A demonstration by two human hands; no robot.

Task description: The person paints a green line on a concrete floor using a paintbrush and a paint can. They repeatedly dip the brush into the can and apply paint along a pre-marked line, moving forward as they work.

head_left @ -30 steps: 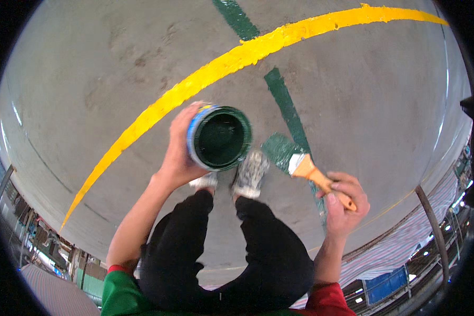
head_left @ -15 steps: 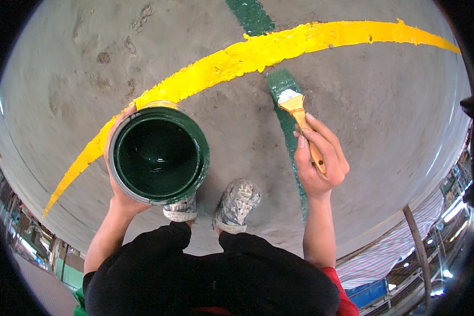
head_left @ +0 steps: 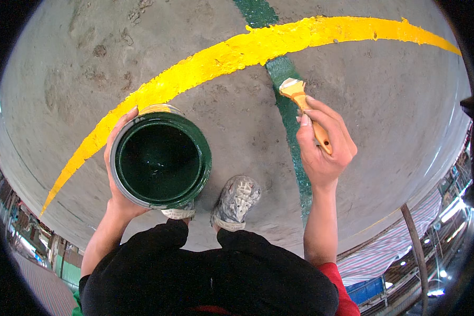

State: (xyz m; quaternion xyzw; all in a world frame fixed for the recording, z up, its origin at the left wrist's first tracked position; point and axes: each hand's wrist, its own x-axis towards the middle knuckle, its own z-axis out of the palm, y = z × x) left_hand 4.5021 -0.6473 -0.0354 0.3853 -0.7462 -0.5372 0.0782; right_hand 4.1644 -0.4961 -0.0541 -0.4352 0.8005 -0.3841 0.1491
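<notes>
My left hand (head_left: 117,174) is wrapped round the side of an open paint can (head_left: 201,181), holding it upright above my shoe. Dark green paint (head_left: 160,158) lies inside, and its inner wall is coated green. In my right hand (head_left: 329,142) is a paintbrush (head_left: 296,95) with a yellowish wooden handle, gripped between thumb and fingers. White shows at the base of its bristles; the bristle tips are hard to make out against the green. The brush is over a green painted stripe (head_left: 288,118), just short of a thick yellow band (head_left: 237,55).
Beyond the yellow band, another green stretch (head_left: 257,13) continues. My paint-spattered shoes (head_left: 239,197) stand on the curved-looking grey surface (head_left: 237,126). At the lower right are a wooden pole (head_left: 417,247) and a striped sheet (head_left: 376,258).
My right hand and the brush have shifted slightly right and toward me. The green near the yellow band looks more filled in. The can stays in my left hand.
</notes>
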